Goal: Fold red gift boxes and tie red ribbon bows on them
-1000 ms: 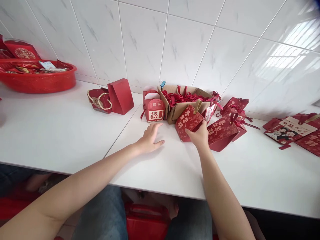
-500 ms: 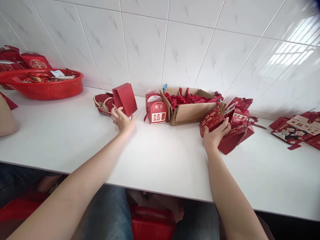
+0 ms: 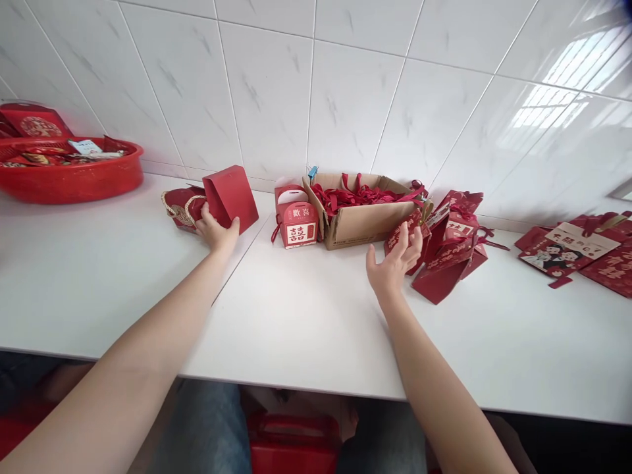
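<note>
My left hand point(image 3: 217, 232) is at the lower part of a plain red gift box point(image 3: 233, 194), thumb on its front and fingers round its left side. Just left of it lies a dark red box with a rope handle point(image 3: 185, 209), partly hidden by my fingers. My right hand point(image 3: 396, 266) is open, its fingers spread, in front of a red printed gift box point(image 3: 405, 232). Beside that, several red gift boxes with ribbons point(image 3: 451, 253) lean together in a pile.
A cardboard box point(image 3: 370, 226) full of red ribbons point(image 3: 350, 196) stands against the tiled wall, with a small red gift box point(image 3: 299, 227) at its left. A red plastic basket point(image 3: 74, 184) of packets is far left. Flat printed red bags point(image 3: 567, 253) lie far right on the white table point(image 3: 296, 322).
My left hand has closed round the plain red box. My right hand has let go of the printed boxes and drawn back left, fingers spreading. The view has shifted slightly right.
</note>
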### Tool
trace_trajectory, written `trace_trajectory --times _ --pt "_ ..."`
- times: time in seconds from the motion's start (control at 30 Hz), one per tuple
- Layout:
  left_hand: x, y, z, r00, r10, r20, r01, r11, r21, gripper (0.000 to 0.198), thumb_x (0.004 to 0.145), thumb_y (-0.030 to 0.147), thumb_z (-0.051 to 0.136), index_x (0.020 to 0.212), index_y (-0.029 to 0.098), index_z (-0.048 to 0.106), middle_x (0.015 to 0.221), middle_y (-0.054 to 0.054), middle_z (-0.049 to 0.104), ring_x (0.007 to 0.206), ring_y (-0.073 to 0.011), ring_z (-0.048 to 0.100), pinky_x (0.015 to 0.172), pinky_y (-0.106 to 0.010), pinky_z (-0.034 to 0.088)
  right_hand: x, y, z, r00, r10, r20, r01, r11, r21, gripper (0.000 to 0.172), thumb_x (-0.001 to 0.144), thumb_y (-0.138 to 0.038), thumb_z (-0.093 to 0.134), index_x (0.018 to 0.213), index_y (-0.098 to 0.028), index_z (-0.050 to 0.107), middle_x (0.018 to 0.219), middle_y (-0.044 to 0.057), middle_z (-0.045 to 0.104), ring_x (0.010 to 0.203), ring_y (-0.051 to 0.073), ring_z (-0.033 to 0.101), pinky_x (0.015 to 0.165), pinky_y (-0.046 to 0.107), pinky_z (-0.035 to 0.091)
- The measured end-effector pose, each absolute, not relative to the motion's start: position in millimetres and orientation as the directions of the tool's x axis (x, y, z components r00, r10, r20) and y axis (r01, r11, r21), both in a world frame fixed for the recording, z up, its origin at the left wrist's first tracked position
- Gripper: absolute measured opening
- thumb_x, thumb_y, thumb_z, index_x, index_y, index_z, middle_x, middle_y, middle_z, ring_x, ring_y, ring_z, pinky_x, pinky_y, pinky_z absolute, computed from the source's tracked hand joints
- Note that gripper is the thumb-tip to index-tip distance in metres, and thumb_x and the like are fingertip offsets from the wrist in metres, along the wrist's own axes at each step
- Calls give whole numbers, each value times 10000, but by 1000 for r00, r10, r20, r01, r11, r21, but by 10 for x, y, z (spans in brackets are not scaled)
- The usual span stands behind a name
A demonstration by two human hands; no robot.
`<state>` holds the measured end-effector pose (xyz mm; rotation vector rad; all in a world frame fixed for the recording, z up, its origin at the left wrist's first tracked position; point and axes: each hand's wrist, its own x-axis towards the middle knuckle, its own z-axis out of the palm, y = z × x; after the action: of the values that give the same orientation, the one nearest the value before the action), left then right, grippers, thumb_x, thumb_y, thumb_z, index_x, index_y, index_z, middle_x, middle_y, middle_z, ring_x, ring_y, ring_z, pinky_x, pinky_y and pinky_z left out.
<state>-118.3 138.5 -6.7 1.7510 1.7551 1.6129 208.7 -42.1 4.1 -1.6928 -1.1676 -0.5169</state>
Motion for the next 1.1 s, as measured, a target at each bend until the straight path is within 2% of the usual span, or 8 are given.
trace_trajectory --times 0.13,0.33,0.53,0.6,0.73,0.87,0.97,1.1 --pt "-1175 1304 -42 -469 760 451 538 -159 828 655 718 276 744 1159 151 277 1299 -150 225 1250 -309 255 1071 -546 259 2026 -410 14 374 526 764 886 40 -461 706 807 -309 493 1443 -236 195 1492 188 148 1381 355 244 1049 607 279" --pt "-1010 1152 8 -447 791 419 497 -170 851 580 687 236 728 1051 216 277 1139 -62 462 1052 -216 528 954 -423 423 2011 -403 -28 288 572 768 897 121 -426 577 827 -287 481 1381 -210 337 1495 174 259 1391 307 259 1084 561 281" --pt "-953 1222 -59 -428 802 417 465 -200 862 619 622 235 728 1077 250 308 1221 -83 476 1159 -294 525 1005 -472 406 1919 -28 457 196 538 820 891 251 -378 446 884 -317 413 1311 -204 473 1473 137 388 1405 271 285 1124 528 263" --pt "-978 1262 -95 -414 795 443 451 -244 859 623 615 239 727 1087 243 320 1251 -103 463 1193 -302 504 1019 -465 407 1898 202 690 220 575 788 863 262 -432 417 893 -295 382 1260 -175 540 1439 134 444 1401 261 302 1141 488 259" --pt "-1016 1293 -142 -410 778 477 421 -303 855 614 605 227 728 1083 241 344 1234 -111 467 1181 -306 509 1018 -469 415 1801 507 977 242 748 618 844 152 -514 430 882 -213 359 1255 -158 566 1399 129 498 1358 250 387 1128 455 291" --pt "-1014 1294 -150 -415 781 467 390 -311 867 607 589 225 741 1065 247 364 1190 -102 480 1167 -313 513 1005 -478 424 1730 433 1023 183 941 284 949 -93 -302 428 841 -187 386 1190 -220 632 1325 96 577 1270 307 483 1056 482 346" --pt "-1005 1309 -152 -411 787 461 389 -306 869 605 581 227 746 1055 244 370 1193 -102 473 1180 -316 500 1010 -480 418 1834 280 1046 143 985 101 967 -117 -228 388 799 -211 439 1099 -264 679 1141 65 687 1075 292 610 941 428 434" --pt "-1001 1334 -157 -409 785 465 403 -302 864 593 589 231 737 1053 235 368 1183 -106 468 1173 -316 493 1011 -488 411 2079 209 1051 91 995 -36 944 -97 -315 455 719 -207 541 1155 -289 641 1094 30 704 1002 255 630 834 327 478"
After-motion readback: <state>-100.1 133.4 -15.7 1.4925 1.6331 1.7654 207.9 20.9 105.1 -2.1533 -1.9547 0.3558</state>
